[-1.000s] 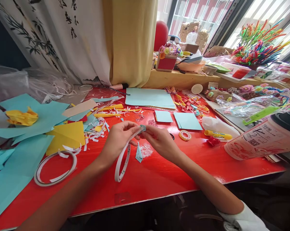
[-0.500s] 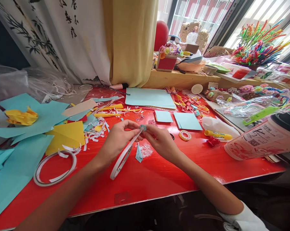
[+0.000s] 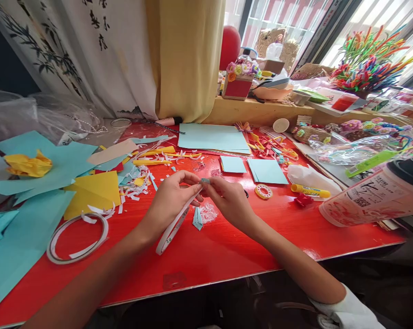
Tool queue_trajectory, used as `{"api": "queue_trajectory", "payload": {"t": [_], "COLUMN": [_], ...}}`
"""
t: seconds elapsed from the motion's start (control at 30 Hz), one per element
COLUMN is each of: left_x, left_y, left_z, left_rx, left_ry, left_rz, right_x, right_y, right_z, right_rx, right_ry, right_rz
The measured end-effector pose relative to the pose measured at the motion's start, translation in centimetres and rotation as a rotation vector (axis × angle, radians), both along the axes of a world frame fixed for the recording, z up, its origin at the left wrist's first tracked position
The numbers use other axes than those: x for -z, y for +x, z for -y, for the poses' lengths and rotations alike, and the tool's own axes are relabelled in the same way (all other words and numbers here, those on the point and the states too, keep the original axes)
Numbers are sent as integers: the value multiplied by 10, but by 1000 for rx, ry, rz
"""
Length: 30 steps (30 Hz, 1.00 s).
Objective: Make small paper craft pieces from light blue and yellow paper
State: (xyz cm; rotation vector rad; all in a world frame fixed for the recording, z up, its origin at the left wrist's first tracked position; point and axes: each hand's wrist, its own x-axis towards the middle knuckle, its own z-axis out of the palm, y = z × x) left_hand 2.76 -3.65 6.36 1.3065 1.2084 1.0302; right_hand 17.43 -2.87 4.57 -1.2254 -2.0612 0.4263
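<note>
Above the red table my left hand and my right hand meet fingertip to fingertip, both closed in a pinch. Between them shows a small folded piece of light blue paper, gripped by my right fingers. From my left fingertips a narrow roll of double-sided tape hangs at a slant, its strip running up to the paper. Exactly where tape meets paper is hidden by the fingers. Just below the hands lies a pointed, folded blue paper piece, beside a patch of whitish shreds.
A second tape roll, yellow paper and large blue sheets lie left. Blue paper squares, a small tape ring, a glue stick and a tall cup are right. Paper scraps litter the table.
My fingers have closed in more over the blue paper, so less of it shows. The hanging tape roll has shifted slightly; the view has moved a little.
</note>
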Motion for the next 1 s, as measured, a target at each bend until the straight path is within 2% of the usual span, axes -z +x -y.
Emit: {"api": "queue_trajectory", "payload": {"t": [0.27, 0.43, 0.53, 0.7, 0.77, 1.0], "left_x": [-1, 2, 2, 3, 4, 3], "left_y": [2, -1, -2, 0, 0, 1], "left_z": [2, 0, 0, -1, -1, 0], "left_rx": [-18, 34, 91, 29, 41, 78], "left_ry": [-42, -57, -7, 61, 78, 12], "left_rz": [-20, -30, -58, -144, -161, -71], "right_x": [11, 5, -1, -4, -4, -6], "right_y": [3, 9, 13, 16, 17, 16], "right_z": [-2, -4, -5, -7, -8, -7], "right_rx": [2, 68, 90, 78, 80, 71], "right_ry": [253, 338, 335, 254, 246, 254], "right_rz": [97, 121, 50, -27, -46, -97]}}
